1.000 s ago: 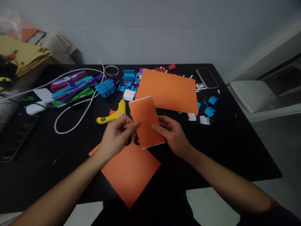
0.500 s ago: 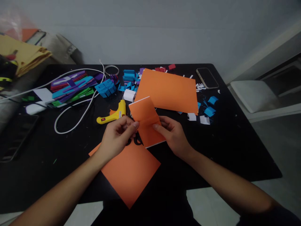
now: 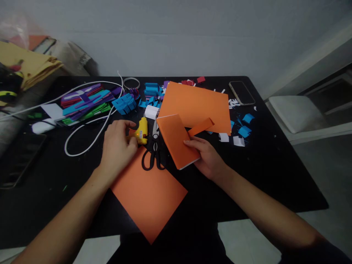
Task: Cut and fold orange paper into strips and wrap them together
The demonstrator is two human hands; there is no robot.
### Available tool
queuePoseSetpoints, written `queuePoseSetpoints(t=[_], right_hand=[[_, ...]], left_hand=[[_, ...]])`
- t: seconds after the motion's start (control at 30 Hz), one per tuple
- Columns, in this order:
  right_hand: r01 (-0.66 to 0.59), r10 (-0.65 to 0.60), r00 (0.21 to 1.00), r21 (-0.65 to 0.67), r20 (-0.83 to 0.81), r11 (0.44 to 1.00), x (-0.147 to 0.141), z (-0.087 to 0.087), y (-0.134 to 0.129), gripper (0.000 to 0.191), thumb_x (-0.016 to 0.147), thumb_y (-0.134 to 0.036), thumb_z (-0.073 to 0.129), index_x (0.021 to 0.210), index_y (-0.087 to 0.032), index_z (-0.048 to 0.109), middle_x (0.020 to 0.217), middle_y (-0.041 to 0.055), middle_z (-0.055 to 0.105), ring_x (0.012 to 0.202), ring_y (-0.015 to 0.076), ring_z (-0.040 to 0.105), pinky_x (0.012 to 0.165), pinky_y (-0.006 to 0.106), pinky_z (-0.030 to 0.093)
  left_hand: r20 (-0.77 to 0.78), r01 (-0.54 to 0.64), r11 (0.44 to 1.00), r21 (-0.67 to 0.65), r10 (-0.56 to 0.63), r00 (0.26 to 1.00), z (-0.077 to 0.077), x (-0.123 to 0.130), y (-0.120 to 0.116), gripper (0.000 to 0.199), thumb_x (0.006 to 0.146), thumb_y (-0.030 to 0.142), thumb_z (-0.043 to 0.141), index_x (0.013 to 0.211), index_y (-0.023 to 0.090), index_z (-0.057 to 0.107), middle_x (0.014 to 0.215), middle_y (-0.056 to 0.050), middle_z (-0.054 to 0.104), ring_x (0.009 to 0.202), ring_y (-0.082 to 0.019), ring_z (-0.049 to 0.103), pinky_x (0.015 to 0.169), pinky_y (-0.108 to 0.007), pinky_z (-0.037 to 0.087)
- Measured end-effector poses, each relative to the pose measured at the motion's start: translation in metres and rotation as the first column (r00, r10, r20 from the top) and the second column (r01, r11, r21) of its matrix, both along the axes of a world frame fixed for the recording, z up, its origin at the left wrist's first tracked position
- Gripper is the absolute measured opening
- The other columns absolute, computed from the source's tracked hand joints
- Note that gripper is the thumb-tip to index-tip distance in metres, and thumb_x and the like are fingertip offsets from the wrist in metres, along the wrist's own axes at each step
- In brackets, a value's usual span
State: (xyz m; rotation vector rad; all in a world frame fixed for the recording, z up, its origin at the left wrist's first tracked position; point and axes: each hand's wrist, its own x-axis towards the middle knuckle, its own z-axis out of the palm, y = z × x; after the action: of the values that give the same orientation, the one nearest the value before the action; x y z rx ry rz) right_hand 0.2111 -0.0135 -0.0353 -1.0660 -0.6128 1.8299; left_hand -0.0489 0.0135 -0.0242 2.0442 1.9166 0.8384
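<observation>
My left hand [image 3: 117, 146] is curled over the handle of a yellow hot glue gun [image 3: 143, 129], which lies on the black table; palm and fingers hide its rear part. Between the thumb and fingers of my right hand [image 3: 207, 156] is a folded orange paper [image 3: 177, 141], held tilted above the table with its white edges showing. A narrow orange paper strip [image 3: 202, 127] sticks out behind it, near the right fingers. Black-handled scissors [image 3: 154, 150] lie between my hands, their handles partly over a flat orange sheet [image 3: 151, 198].
Larger orange sheets [image 3: 195, 104] lie at the back. A phone [image 3: 242, 92] rests at the far right corner. Blue paper pieces [image 3: 244, 131] and white scraps are scattered nearby. On the left are stacked coloured strips [image 3: 85, 101], a looping white cable [image 3: 67, 143] and a dark tray-like object [image 3: 22, 157].
My left hand has let go of the folded orange paper and moved left onto the glue gun. The paper has turned in my right hand, the strip now shows, and the scissors are uncovered.
</observation>
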Motion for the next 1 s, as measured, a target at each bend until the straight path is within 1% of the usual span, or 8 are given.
queuePoseSetpoints(t=[0.13,0.3,0.4,0.53,0.67,0.83,0.93,1.0], right_hand=[[0.004,-0.004,1.0,-0.009,-0.007,1.0,0.001,-0.001,0.001,0.022,0.073,-0.032,0.086,0.091,-0.021,0.078,0.103,0.0076,0.083,0.103,0.0316,0.077,0.102,0.048,0.059],[0.035,-0.036,0.999,0.038,0.012,0.999,-0.001,0.003,-0.001,0.027,0.073,-0.033,0.086,0.096,-0.02,0.08,0.106,0.0077,0.082,0.104,0.031,0.077,0.104,0.049,0.057],[0.082,-0.084,0.996,0.065,0.02,0.994,-0.001,0.005,0.0,0.027,0.072,-0.031,0.087,0.097,-0.021,0.08,0.107,0.0071,0.082,0.102,0.0294,0.077,0.104,0.048,0.056],[0.125,-0.131,0.989,0.078,0.066,0.989,0.0,0.003,0.002,0.026,0.072,-0.032,0.086,0.094,-0.021,0.079,0.107,0.0077,0.082,0.103,0.0297,0.077,0.102,0.047,0.056],[0.139,-0.152,0.983,0.127,0.101,0.982,-0.001,-0.001,0.004,0.028,0.071,-0.034,0.087,0.095,-0.021,0.079,0.107,0.0068,0.082,0.106,0.0301,0.077,0.102,0.047,0.056],[0.085,-0.118,0.981,0.205,0.157,0.975,-0.002,-0.002,-0.001,0.035,0.072,-0.043,0.089,0.099,-0.024,0.078,0.106,0.0051,0.082,0.106,0.0299,0.077,0.101,0.049,0.058],[0.025,-0.064,0.983,0.221,0.17,0.975,-0.003,-0.001,-0.003,0.038,0.073,-0.045,0.089,0.103,-0.024,0.078,0.106,0.005,0.082,0.107,0.0305,0.077,0.101,0.05,0.059],[0.0,-0.038,0.985,0.221,0.167,0.975,-0.003,0.0,-0.005,0.04,0.073,-0.045,0.09,0.105,-0.024,0.079,0.106,0.005,0.082,0.11,0.0308,0.076,0.102,0.05,0.059]], left_hand=[[-0.233,-0.003,0.995,-0.097,-0.02,0.972,-0.004,-0.006,0.005,0.04,0.078,0.017,0.059,0.117,0.017,0.067,0.125,-0.02,0.063,0.118,-0.045,0.058,0.098,-0.062,0.049],[-0.278,0.023,0.985,-0.17,-0.07,0.958,-0.005,-0.007,0.006,0.041,0.079,0.02,0.058,0.118,0.017,0.068,0.119,-0.02,0.063,0.114,-0.044,0.06,0.097,-0.061,0.05],[-0.21,0.042,0.988,-0.148,-0.073,0.975,-0.002,-0.011,0.007,0.036,0.08,0.021,0.061,0.116,0.019,0.067,0.12,-0.017,0.061,0.108,-0.039,0.063,0.094,-0.053,0.053],[-0.116,0.035,0.999,0.015,-0.033,0.993,0.008,-0.013,0.004,0.029,0.088,0.029,0.066,0.117,0.021,0.062,0.115,-0.011,0.061,0.102,-0.032,0.062,0.086,-0.043,0.051],[0.138,0.131,0.984,0.124,-0.148,0.979,0.019,-0.007,-0.009,0.016,0.097,0.032,0.062,0.109,0.022,0.064,0.1,-0.003,0.063,0.09,-0.024,0.061,0.08,-0.036,0.047],[0.288,0.436,0.899,0.043,-0.429,0.856,0.025,0.01,-0.022,0.01,0.092,0.034,0.069,0.092,0.024,0.068,0.086,-0.002,0.068,0.07,-0.018,0.065,0.064,-0.032,0.049],[0.379,0.487,0.871,-0.066,-0.43,0.819,0.025,0.018,-0.026,0.014,0.093,0.037,0.068,0.088,0.024,0.066,0.074,-0.002,0.067,0.054,-0.016,0.062,0.05,-0.03,0.047],[0.387,0.491,0.865,-0.101,-0.421,0.821,0.024,0.021,-0.027,0.018,0.094,0.039,0.066,0.085,0.024,0.064,0.069,-0.002,0.066,0.053,-0.016,0.062,0.049,-0.029,0.047]])
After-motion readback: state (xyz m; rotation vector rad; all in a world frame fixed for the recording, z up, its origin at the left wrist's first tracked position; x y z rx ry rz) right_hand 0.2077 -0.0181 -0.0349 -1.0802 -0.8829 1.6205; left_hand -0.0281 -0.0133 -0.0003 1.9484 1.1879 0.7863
